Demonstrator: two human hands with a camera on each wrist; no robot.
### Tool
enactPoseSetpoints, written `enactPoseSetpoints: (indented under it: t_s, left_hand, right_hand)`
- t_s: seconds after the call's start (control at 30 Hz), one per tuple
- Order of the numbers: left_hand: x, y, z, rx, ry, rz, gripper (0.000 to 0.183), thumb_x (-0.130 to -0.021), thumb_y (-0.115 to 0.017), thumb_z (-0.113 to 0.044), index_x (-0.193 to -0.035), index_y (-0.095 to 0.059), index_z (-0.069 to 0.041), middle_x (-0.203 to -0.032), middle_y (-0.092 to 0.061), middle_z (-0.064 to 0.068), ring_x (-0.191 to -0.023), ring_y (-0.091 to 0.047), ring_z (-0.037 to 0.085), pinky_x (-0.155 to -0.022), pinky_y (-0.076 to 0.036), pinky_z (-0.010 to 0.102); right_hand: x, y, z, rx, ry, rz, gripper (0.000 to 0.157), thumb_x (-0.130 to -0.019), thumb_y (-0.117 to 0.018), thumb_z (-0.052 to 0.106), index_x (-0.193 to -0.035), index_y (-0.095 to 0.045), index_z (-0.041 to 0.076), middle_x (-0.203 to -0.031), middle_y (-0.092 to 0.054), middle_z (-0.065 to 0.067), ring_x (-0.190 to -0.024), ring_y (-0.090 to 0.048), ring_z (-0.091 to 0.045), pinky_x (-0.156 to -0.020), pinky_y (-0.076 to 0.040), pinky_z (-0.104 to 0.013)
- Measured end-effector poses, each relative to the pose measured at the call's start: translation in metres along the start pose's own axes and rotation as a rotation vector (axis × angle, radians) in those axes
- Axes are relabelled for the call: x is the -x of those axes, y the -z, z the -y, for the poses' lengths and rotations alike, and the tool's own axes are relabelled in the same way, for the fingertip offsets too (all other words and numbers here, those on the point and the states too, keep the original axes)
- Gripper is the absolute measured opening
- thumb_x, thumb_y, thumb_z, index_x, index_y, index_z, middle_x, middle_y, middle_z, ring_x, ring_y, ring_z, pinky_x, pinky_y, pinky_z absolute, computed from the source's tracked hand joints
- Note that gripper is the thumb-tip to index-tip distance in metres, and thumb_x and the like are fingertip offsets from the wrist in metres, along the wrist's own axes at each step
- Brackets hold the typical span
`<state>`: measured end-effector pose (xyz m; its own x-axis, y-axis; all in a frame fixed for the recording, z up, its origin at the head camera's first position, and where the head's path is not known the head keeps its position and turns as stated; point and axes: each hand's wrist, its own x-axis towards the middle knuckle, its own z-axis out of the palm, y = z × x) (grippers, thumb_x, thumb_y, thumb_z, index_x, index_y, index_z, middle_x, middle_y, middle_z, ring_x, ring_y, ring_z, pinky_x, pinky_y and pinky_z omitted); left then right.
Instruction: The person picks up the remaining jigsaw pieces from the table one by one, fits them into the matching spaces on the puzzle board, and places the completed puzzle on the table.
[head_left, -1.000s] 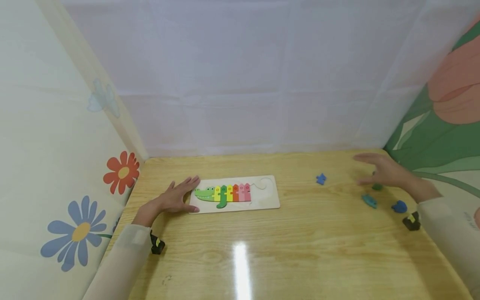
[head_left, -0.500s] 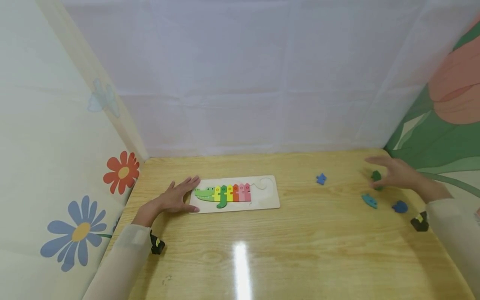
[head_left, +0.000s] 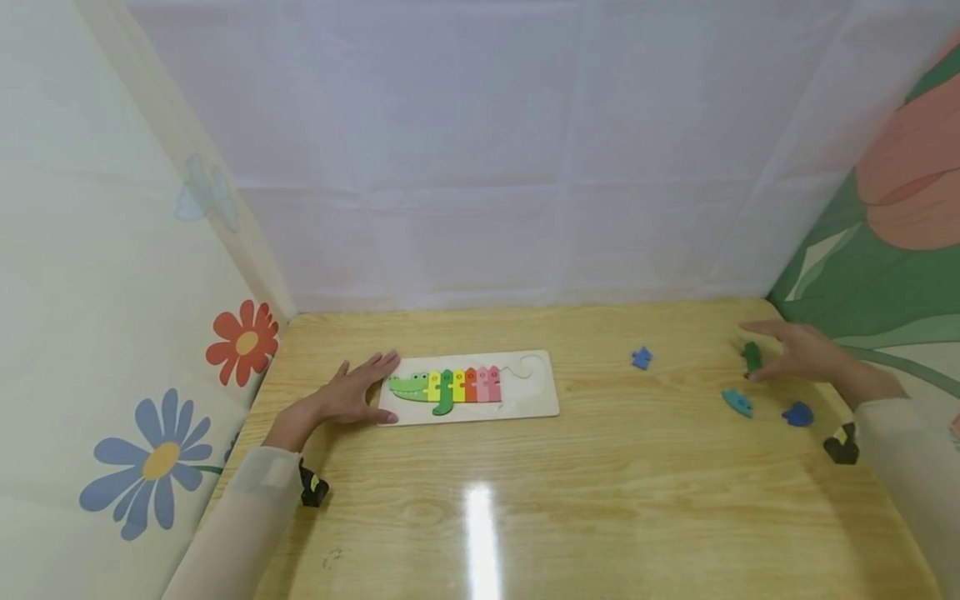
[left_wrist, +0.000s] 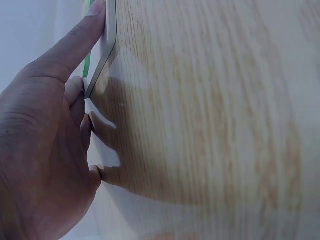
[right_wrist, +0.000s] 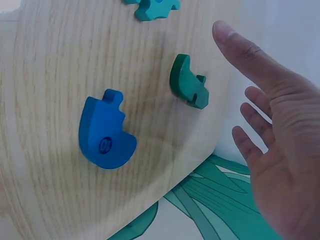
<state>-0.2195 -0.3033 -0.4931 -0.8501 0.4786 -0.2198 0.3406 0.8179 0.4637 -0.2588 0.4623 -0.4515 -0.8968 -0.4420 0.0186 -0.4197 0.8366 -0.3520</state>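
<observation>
A pale wooden puzzle board (head_left: 538, 396) lies at centre-left with a coloured crocodile puzzle (head_left: 408, 389) partly filled in. My left hand (head_left: 347, 395) rests at its left end, fingers spread; the left wrist view shows the thumb (left_wrist: 75, 42) along the board's edge. On the far right, my right hand (head_left: 806, 358) hovers by a dark green puzzle piece (head_left: 752, 358), thumb and fingers apart. In the right wrist view a gap shows between that hand and the green piece (right_wrist: 187, 84), and nothing is held.
A turquoise puzzle piece (head_left: 738, 403) and a dark blue one marked 10 (right_wrist: 104, 132) lie nearer me than the green piece. Another blue piece (head_left: 641, 358) sits between them and the board. Printed cloths border the wooden table (head_left: 600, 500) left, back and right.
My right hand has moved right and slightly nearer me, to beside the green piece, which now shows between thumb and fingers. My left hand has stayed on the board.
</observation>
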Motion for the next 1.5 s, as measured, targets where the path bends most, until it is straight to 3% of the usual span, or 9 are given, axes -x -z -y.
enactPoseSetpoints:
  t_s: [0.17, 0.4, 0.57, 0.77, 0.9, 1.17, 1.5]
  left_hand:
    - [0.000, 0.000, 0.000, 0.002, 0.000, -0.002, 0.110, -0.090, -0.082, -0.051, -0.168, -0.021, -0.002, -0.176, -0.015, 0.020, -0.161, -0.007, 0.048, -0.119, 0.005, 0.079]
    - [0.000, 0.000, 0.000, 0.000, 0.004, -0.005, 0.111, -0.089, -0.082, -0.052, -0.168, -0.022, -0.003, -0.176, -0.015, 0.019, -0.162, -0.007, 0.047, -0.119, 0.005, 0.080]
    - [-0.001, -0.001, 0.001, 0.000, -0.004, -0.009, 0.111, -0.089, -0.083, -0.051, -0.168, -0.022, -0.003, -0.176, -0.016, 0.020, -0.161, -0.008, 0.048, -0.119, 0.005, 0.080]
    - [0.000, 0.000, 0.000, -0.003, -0.006, -0.008, 0.111, -0.089, -0.082, -0.052, -0.168, -0.022, -0.003, -0.176, -0.016, 0.019, -0.161, -0.008, 0.048, -0.119, 0.004, 0.080]
    - [-0.001, -0.001, 0.001, -0.009, -0.005, 0.000, 0.112, -0.089, -0.081, -0.055, -0.169, -0.021, -0.004, -0.176, -0.015, 0.019, -0.162, -0.008, 0.047, -0.119, 0.004, 0.080]
    - [-0.002, -0.002, 0.003, -0.010, -0.009, -0.001, 0.113, -0.089, -0.081, -0.056, -0.169, -0.021, -0.005, -0.177, -0.015, 0.018, -0.162, -0.008, 0.046, -0.119, 0.004, 0.080]
    - [-0.001, -0.001, 0.003, -0.006, -0.025, -0.015, 0.113, -0.088, -0.082, -0.055, -0.168, -0.022, -0.003, -0.176, -0.016, 0.019, -0.161, -0.009, 0.048, -0.118, 0.004, 0.081]
  right_hand:
    - [0.001, -0.003, -0.008, 0.009, -0.001, 0.009, 0.098, -0.069, -0.101, 0.028, -0.144, -0.053, -0.013, -0.144, -0.051, -0.043, -0.115, -0.061, -0.062, -0.088, -0.055, -0.068]
    - [0.004, -0.004, -0.009, -0.049, -0.093, 0.094, 0.102, -0.074, -0.098, 0.030, -0.148, -0.046, -0.015, -0.150, -0.043, -0.044, -0.127, -0.049, -0.067, -0.097, -0.049, -0.073]
    - [0.006, -0.007, -0.011, -0.062, -0.135, 0.115, 0.104, -0.075, -0.098, 0.033, -0.150, -0.044, -0.014, -0.152, -0.041, -0.043, -0.127, -0.049, -0.066, -0.098, -0.047, -0.075]
    - [0.006, -0.012, -0.015, -0.037, -0.130, 0.118, 0.100, -0.076, -0.097, 0.033, -0.148, -0.046, -0.016, -0.148, -0.042, -0.046, -0.121, -0.054, -0.064, -0.099, -0.046, -0.075]
    - [0.005, -0.014, -0.018, -0.023, -0.137, 0.118, 0.100, -0.076, -0.097, 0.032, -0.147, -0.046, -0.017, -0.147, -0.042, -0.047, -0.128, -0.046, -0.067, -0.101, -0.044, -0.076]
    - [0.008, -0.018, -0.024, -0.036, -0.137, 0.133, 0.096, -0.079, -0.095, 0.030, -0.147, -0.046, -0.016, -0.148, -0.042, -0.047, -0.130, -0.041, -0.070, -0.102, -0.040, -0.079]
    - [0.008, -0.019, -0.026, -0.037, -0.133, 0.119, 0.089, -0.081, -0.094, 0.028, -0.146, -0.049, -0.014, -0.145, -0.047, -0.045, -0.122, -0.053, -0.066, -0.096, -0.048, -0.075]
